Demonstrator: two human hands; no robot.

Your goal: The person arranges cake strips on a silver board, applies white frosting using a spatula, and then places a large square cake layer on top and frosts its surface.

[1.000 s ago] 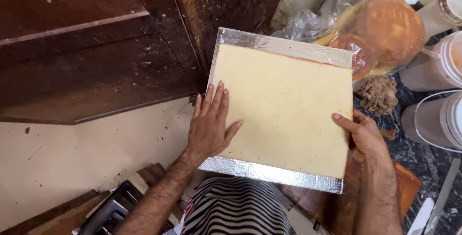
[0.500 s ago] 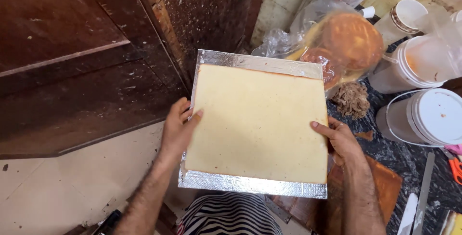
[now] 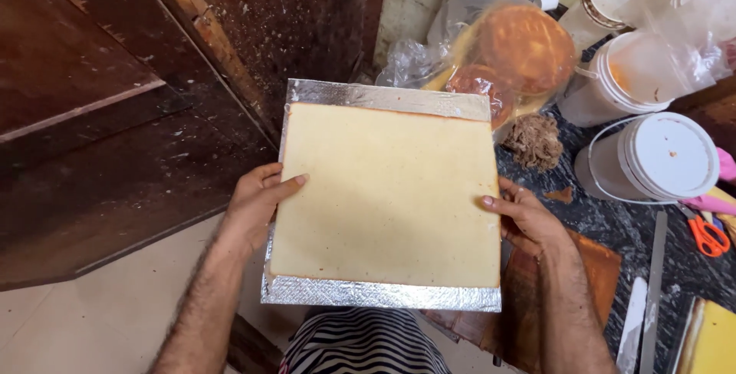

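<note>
Both hands, left hand [image 3: 257,201] and right hand [image 3: 529,221], grip one foil-covered board [image 3: 376,293] carrying one square pale cake [image 3: 387,194]. Far right, two round cakes [image 3: 521,48] sit in a plastic bag; three white buckets [image 3: 663,159] stand on the tabletop [image 3: 606,221].

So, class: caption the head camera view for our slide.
Both hands, left hand and right hand, hold a foil-covered board bearing square sponge cake.

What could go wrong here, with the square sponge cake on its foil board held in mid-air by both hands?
The foil-covered board is gripped only at its side edges by the left hand and right hand, over the floor rather than the counter; a tilt could slide the pale square cake off. The left thumb presses on the cake's edge and may dent it. Setting it down looks awkward: white tubs, bagged round cakes and orange scissors crowd the counter.
</note>
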